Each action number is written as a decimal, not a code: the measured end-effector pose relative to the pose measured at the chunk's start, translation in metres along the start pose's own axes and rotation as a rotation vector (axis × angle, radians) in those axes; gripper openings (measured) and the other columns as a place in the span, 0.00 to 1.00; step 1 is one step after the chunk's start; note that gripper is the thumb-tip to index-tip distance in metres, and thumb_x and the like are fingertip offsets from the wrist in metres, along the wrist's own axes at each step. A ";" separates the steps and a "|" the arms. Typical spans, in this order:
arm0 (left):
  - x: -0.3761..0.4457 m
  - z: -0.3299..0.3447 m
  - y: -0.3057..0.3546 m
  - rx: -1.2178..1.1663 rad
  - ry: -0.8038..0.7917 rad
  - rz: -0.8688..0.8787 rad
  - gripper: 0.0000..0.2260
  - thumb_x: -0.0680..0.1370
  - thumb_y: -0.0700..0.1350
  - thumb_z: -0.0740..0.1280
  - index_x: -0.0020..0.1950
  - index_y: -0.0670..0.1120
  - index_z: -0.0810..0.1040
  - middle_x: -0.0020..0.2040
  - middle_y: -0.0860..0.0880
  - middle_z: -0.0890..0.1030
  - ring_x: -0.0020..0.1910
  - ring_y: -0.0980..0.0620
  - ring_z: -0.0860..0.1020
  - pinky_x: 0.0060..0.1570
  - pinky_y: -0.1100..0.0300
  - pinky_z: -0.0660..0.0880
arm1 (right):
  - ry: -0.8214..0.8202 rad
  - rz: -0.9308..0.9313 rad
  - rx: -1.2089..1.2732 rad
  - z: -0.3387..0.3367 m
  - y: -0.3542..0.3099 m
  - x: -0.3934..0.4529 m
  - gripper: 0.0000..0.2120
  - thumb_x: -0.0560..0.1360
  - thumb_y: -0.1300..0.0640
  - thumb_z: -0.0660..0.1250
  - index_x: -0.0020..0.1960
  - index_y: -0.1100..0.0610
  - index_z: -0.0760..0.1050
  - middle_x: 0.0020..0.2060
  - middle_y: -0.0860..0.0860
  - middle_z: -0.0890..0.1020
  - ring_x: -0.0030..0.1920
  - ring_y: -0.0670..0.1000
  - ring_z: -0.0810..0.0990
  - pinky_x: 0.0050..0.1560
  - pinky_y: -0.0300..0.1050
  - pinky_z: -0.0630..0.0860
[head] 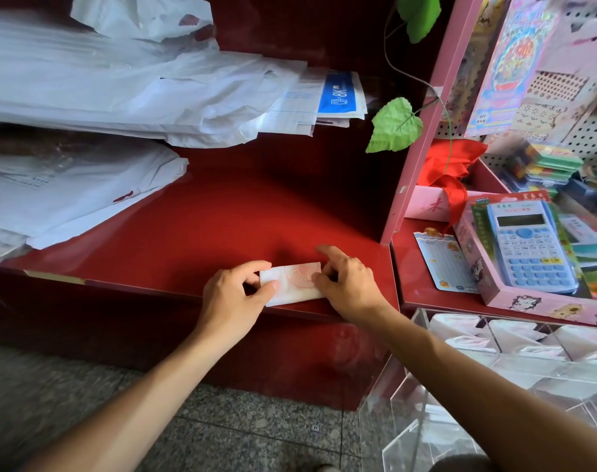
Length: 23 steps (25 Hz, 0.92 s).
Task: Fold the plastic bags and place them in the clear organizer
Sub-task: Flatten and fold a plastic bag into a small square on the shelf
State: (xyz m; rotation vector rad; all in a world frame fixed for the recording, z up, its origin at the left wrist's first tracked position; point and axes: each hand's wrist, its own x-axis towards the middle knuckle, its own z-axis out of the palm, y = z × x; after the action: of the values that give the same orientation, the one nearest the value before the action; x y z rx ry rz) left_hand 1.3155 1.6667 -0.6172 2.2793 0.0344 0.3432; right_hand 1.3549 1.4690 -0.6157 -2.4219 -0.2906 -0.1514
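A small folded plastic bag (292,283), white with a pink-red print, lies at the front edge of the red worktop (195,226), toward its right corner. Both hands work on it. The left hand (234,294) has its grip narrow on the bag's left end, thumb on top and fingers curled beside it. The right hand (346,284) pinches the bag's right end between thumb and curled fingers, with the index finger stretched out toward the back of the worktop.

Along the left edge of the worktop lies a loose pile of white plastic bags (86,189), and a larger stack of white bags (120,86) sits higher at the back left, with a blue-labelled paper pack (339,92) poking out on its right side.

The clear organizer (501,362) stands below the worktop's front right corner, its divided compartments already holding folded white bags (460,330). Beyond it, on a neighbouring red shelf (423,287), rests a boxed blue calculator (528,243) with a small printed card (441,260) just beside it. A green artificial leaf (394,126) hangs off the pink rack (426,131) that rises at the right edge.
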 end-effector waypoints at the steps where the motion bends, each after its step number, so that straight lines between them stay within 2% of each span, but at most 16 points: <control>1: -0.001 0.001 0.000 0.092 0.002 0.051 0.18 0.71 0.59 0.66 0.58 0.56 0.83 0.37 0.59 0.79 0.46 0.51 0.77 0.53 0.54 0.72 | 0.002 -0.016 -0.014 0.001 0.002 -0.002 0.23 0.77 0.55 0.66 0.72 0.50 0.69 0.41 0.41 0.78 0.52 0.53 0.76 0.61 0.52 0.70; 3: -0.004 0.003 -0.002 0.268 0.009 0.175 0.18 0.72 0.61 0.64 0.56 0.57 0.83 0.36 0.58 0.74 0.43 0.48 0.75 0.48 0.51 0.73 | 0.011 -0.038 -0.045 0.002 0.002 -0.004 0.23 0.77 0.54 0.66 0.71 0.50 0.69 0.41 0.41 0.77 0.50 0.51 0.73 0.59 0.51 0.70; 6: -0.003 0.003 -0.001 0.385 0.018 0.256 0.12 0.74 0.53 0.69 0.54 0.51 0.84 0.46 0.54 0.77 0.46 0.45 0.75 0.46 0.49 0.74 | 0.054 -0.102 -0.149 0.003 0.001 -0.008 0.24 0.77 0.54 0.67 0.72 0.52 0.69 0.57 0.49 0.76 0.56 0.56 0.73 0.57 0.52 0.71; 8: -0.003 0.006 0.003 0.501 0.006 0.376 0.13 0.74 0.46 0.69 0.57 0.46 0.83 0.61 0.47 0.79 0.57 0.41 0.77 0.56 0.44 0.74 | 0.077 -0.241 -0.340 0.003 -0.001 -0.012 0.23 0.77 0.58 0.65 0.72 0.54 0.69 0.67 0.53 0.72 0.60 0.58 0.73 0.57 0.54 0.72; 10: -0.005 0.012 0.008 0.559 -0.125 0.431 0.20 0.78 0.45 0.62 0.69 0.42 0.75 0.75 0.45 0.69 0.73 0.45 0.67 0.72 0.46 0.62 | 0.009 -0.433 -0.458 0.007 -0.005 -0.016 0.22 0.80 0.57 0.60 0.73 0.57 0.69 0.72 0.56 0.70 0.67 0.60 0.72 0.64 0.57 0.71; 11: -0.007 0.014 0.009 0.534 -0.221 0.382 0.24 0.80 0.49 0.54 0.76 0.43 0.66 0.79 0.47 0.62 0.78 0.50 0.59 0.76 0.50 0.52 | -0.093 -0.446 -0.442 0.008 -0.007 -0.018 0.22 0.83 0.54 0.56 0.76 0.58 0.65 0.75 0.55 0.66 0.73 0.59 0.66 0.72 0.57 0.65; 12: -0.008 0.014 0.009 0.495 -0.311 0.325 0.28 0.80 0.52 0.46 0.80 0.44 0.57 0.81 0.50 0.54 0.79 0.55 0.51 0.76 0.55 0.45 | -0.225 -0.386 -0.426 0.008 -0.009 -0.019 0.25 0.85 0.50 0.51 0.79 0.57 0.57 0.79 0.54 0.58 0.78 0.55 0.57 0.78 0.53 0.53; 13: -0.007 0.013 0.007 0.494 -0.392 0.295 0.30 0.79 0.54 0.41 0.81 0.46 0.49 0.81 0.52 0.48 0.79 0.58 0.44 0.76 0.58 0.39 | -0.337 -0.321 -0.423 0.006 -0.009 -0.019 0.28 0.85 0.44 0.47 0.80 0.56 0.50 0.80 0.51 0.51 0.80 0.50 0.47 0.79 0.48 0.42; 14: -0.006 0.011 0.004 0.508 -0.448 0.298 0.31 0.78 0.55 0.40 0.81 0.47 0.44 0.81 0.53 0.43 0.77 0.61 0.39 0.74 0.60 0.35 | -0.409 -0.283 -0.449 0.004 -0.007 -0.019 0.32 0.83 0.40 0.45 0.81 0.54 0.44 0.80 0.49 0.45 0.79 0.47 0.41 0.77 0.45 0.36; 16: -0.006 0.004 0.001 0.526 -0.507 0.335 0.33 0.78 0.59 0.43 0.80 0.49 0.40 0.80 0.54 0.38 0.76 0.61 0.35 0.74 0.60 0.32 | -0.435 -0.303 -0.532 0.000 -0.002 -0.021 0.37 0.81 0.34 0.44 0.80 0.53 0.39 0.79 0.49 0.40 0.78 0.45 0.37 0.76 0.44 0.33; 19: -0.009 0.001 0.002 0.670 -0.494 0.439 0.34 0.81 0.60 0.52 0.81 0.48 0.42 0.81 0.54 0.41 0.78 0.58 0.39 0.76 0.58 0.37 | -0.418 -0.374 -0.604 -0.007 0.003 -0.025 0.36 0.81 0.38 0.51 0.81 0.54 0.41 0.80 0.50 0.44 0.79 0.48 0.42 0.78 0.46 0.38; 21: -0.010 0.003 0.013 0.707 -0.433 0.530 0.27 0.84 0.53 0.55 0.81 0.47 0.53 0.81 0.52 0.52 0.79 0.57 0.50 0.77 0.59 0.45 | -0.362 -0.401 -0.486 -0.017 0.007 -0.030 0.30 0.82 0.46 0.59 0.80 0.53 0.55 0.79 0.52 0.58 0.79 0.51 0.56 0.78 0.50 0.51; 22: -0.009 0.005 0.021 0.643 -0.432 0.550 0.23 0.84 0.50 0.57 0.79 0.47 0.62 0.79 0.51 0.60 0.78 0.55 0.58 0.77 0.59 0.52 | -0.325 -0.426 -0.379 -0.026 0.009 -0.034 0.25 0.80 0.51 0.62 0.76 0.53 0.64 0.75 0.53 0.68 0.75 0.53 0.66 0.75 0.51 0.62; 23: -0.008 0.007 0.031 0.555 -0.455 0.558 0.19 0.83 0.49 0.58 0.72 0.47 0.72 0.73 0.50 0.71 0.73 0.53 0.69 0.74 0.56 0.62 | -0.280 -0.434 -0.273 -0.037 0.010 -0.041 0.20 0.78 0.55 0.64 0.70 0.53 0.74 0.66 0.53 0.78 0.66 0.53 0.76 0.66 0.49 0.71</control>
State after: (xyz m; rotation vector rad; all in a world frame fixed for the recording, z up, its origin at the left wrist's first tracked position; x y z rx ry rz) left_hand 1.3066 1.6401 -0.6005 2.8387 -0.8451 0.0876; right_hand 1.3166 1.4300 -0.6013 -2.6140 -0.9794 -0.0440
